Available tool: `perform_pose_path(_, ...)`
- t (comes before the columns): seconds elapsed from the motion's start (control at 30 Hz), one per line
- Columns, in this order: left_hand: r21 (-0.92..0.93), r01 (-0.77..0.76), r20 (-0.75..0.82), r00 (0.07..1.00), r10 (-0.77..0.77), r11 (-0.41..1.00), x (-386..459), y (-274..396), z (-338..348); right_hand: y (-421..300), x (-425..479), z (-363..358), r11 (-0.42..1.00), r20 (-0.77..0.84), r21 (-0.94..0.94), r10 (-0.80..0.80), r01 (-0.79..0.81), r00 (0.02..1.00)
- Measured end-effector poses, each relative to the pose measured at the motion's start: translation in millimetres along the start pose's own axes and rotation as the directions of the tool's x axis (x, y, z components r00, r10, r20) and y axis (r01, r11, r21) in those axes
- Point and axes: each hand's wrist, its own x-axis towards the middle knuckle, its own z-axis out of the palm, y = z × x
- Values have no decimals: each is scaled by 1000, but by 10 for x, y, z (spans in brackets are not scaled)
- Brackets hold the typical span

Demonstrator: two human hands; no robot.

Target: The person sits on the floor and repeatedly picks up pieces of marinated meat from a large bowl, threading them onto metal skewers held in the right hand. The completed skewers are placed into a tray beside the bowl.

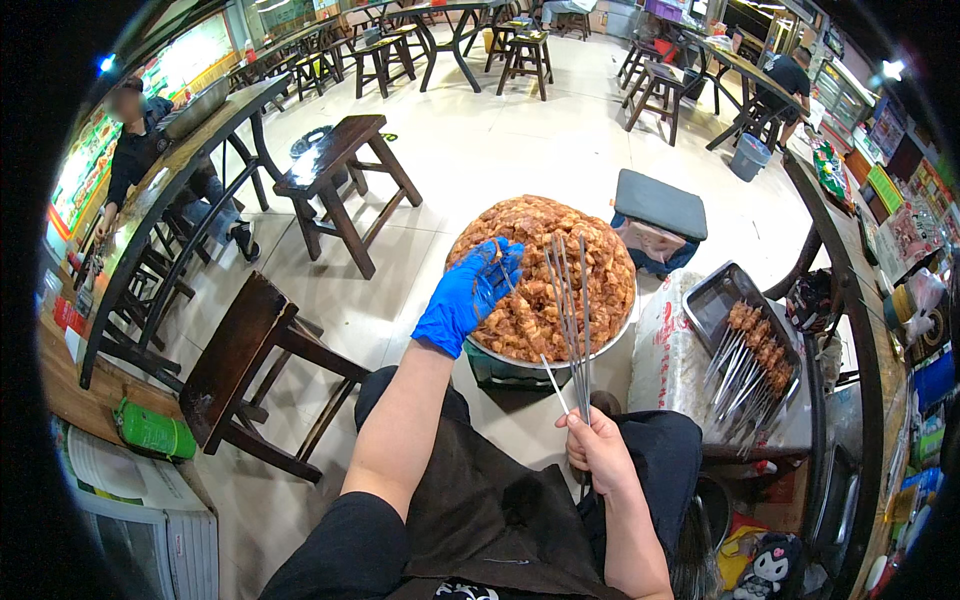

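Note:
A wide round basin (632, 315) heaped with raw marinated meat chunks (555, 225) stands before my knees. My left hand (480, 281), in a smeared blue glove, is over the near left of the heap, fingers curled around the tip of a metal skewer. Meat pieces (527, 321) are threaded on this skewer, which slants down to my right hand (600, 446). Bare, my right hand grips its lower end together with several bare metal skewers (574, 322) that point up over the meat. Whether my left fingers also pinch a meat piece is hard to tell.
Right of the basin, a metal tray (701, 300) of meat skewers rests on a white foam box (656, 367). Behind that box is a padded stool (660, 202). Wooden stools (240, 352) stand left. One person (139, 142) sits at the left table, another (784, 82) far right.

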Motion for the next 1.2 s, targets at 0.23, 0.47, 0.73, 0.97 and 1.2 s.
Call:
perform_pose_path(0.23, -4, -18, -7, 1000, 18, 1000, 8, -42, -27, 60, 35, 44, 999, -22, 36, -9, 10, 1000)
perform_pose_path(0.47, -1, -68, -39, 997, 67, 998, 19, -92, -4, 108, 64, 86, 997, -16, 69, -40, 41, 999)
perform_pose_path(0.73, 58, -93, -76, 992, 98, 994, 10, -127, 29, 138, 89, 111, 996, -30, 70, -59, 61, 998)
perform_pose_path(0.97, 15, -60, -177, 982, 62, 998, 46, -174, 13, 166, 91, 157, 997, -60, 20, -75, 76, 995)
perform_pose_path(1.2, 196, -114, -101, 986, 136, 974, 68, -296, 6, 178, 99, 205, 989, -16, 133, -68, 69, 998)
